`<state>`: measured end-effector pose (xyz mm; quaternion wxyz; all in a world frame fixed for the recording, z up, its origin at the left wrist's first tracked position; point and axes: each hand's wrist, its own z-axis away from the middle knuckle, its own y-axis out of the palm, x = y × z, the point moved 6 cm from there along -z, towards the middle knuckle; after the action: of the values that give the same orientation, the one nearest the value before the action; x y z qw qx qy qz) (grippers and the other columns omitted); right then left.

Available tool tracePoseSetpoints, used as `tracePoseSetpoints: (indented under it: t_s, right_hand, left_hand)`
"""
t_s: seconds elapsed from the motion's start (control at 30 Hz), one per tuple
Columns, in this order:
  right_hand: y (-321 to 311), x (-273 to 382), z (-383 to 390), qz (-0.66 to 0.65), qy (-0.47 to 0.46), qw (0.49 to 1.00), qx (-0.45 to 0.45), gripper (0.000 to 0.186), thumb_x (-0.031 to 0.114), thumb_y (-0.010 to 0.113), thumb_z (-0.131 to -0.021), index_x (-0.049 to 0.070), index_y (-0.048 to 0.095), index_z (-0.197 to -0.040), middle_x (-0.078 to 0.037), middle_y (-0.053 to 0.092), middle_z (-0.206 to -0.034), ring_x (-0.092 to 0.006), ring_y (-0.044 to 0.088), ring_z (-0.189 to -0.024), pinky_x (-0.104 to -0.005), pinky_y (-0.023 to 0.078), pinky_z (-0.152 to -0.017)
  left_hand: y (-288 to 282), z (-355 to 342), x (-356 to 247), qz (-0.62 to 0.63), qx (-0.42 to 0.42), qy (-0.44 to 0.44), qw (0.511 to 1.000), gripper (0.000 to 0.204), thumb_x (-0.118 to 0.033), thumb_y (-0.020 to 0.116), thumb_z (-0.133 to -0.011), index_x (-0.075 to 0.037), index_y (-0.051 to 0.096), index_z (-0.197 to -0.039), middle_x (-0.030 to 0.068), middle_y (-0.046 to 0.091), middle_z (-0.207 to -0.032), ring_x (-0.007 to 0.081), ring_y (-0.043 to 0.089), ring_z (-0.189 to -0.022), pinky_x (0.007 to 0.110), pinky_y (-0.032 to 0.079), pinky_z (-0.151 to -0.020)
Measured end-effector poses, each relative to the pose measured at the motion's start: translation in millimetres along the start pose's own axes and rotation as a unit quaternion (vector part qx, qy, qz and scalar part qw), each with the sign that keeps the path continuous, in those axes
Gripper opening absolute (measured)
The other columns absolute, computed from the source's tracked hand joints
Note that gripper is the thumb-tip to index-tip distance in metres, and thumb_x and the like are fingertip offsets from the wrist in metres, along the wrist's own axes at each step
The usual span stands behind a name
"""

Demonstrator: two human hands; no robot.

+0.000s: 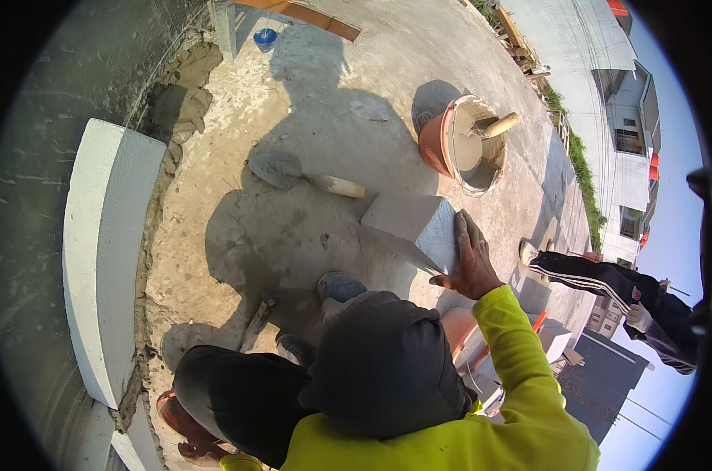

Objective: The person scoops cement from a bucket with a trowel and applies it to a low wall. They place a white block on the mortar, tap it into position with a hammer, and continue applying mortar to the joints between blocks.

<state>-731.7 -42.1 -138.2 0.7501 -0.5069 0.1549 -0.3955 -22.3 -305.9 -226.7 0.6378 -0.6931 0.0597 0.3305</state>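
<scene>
Right fingers (469, 239) against pale block (415, 224)

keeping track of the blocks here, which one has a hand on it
The middle block, near the trowel: the right hand grips its sunlit end. The long pale block at far left has no hand on it.

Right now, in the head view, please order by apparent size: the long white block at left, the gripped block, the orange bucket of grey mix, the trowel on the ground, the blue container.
1. Long white block
2. Gripped block and orange bucket: too alike to rank
3. Trowel
4. Blue container
</scene>
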Motion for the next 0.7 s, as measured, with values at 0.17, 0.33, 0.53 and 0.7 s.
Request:
tracePoseSetpoints:
  t_s: [0.17, 0.33, 0.53, 0.7]
  right_hand:
    - [9, 0, 23, 0.05, 0.054, 0.996, -0.054, 0.126, 0.026, 0.09, -0.055, 0.006, 0.017, -0.156, -0.029, 0.038, -0.143, -0.0482, 0.043, -0.129, -0.0559, 0.037, -0.106]
    - [9, -26, 73, -0.05, 0.16, 0.986, -0.005, 0.119, 0.029, 0.089, -0.063, 0.006, 0.019, -0.156, -0.031, 0.036, -0.146, -0.0491, 0.045, -0.129, -0.0505, 0.038, -0.11]
    - [-85, -110, -42, -0.006, 0.038, 0.984, -0.171, 0.064, 0.019, 0.069, -0.086, 0.007, 0.045, -0.144, -0.021, 0.043, -0.149, -0.0427, 0.042, -0.136, -0.0472, 0.038, -0.112]
    - [-130, -170, -191, 0.283, 0.105, 0.943, -0.143, 0.063, 0.008, 0.055, -0.087, 0.019, 0.044, -0.147, -0.008, 0.036, -0.158, -0.0336, 0.031, -0.147, -0.055, 0.03, -0.115]
  left_hand:
    - [27, -14, -76, 0.089, 0.022, 0.076, 0.993, 0.045, -0.028, 0.061, -0.097, -0.001, 0.053, -0.132, 0.0141, 0.055, -0.133, 0.0247, 0.056, -0.117, 0.038, 0.049, -0.096]
    - [46, -39, -131, 0.097, 0.049, 0.22, 0.97, 0.044, -0.026, 0.057, -0.101, 0.003, 0.05, -0.134, 0.0172, 0.058, -0.126, 0.0257, 0.059, -0.109, 0.037, 0.048, -0.096]
    - [46, -78, -163, 0.146, 0.007, 0.315, 0.938, 0.041, -0.022, 0.055, -0.103, 0.004, 0.052, -0.134, 0.0178, 0.058, -0.134, 0.029, 0.059, -0.122, 0.039, 0.044, -0.106]
    - [27, -96, -198, 0.1, -0.014, 0.312, 0.945, 0.04, -0.017, 0.053, -0.103, 0.004, 0.051, -0.137, 0.0181, 0.057, -0.135, 0.0299, 0.056, -0.124, 0.039, 0.044, -0.106]
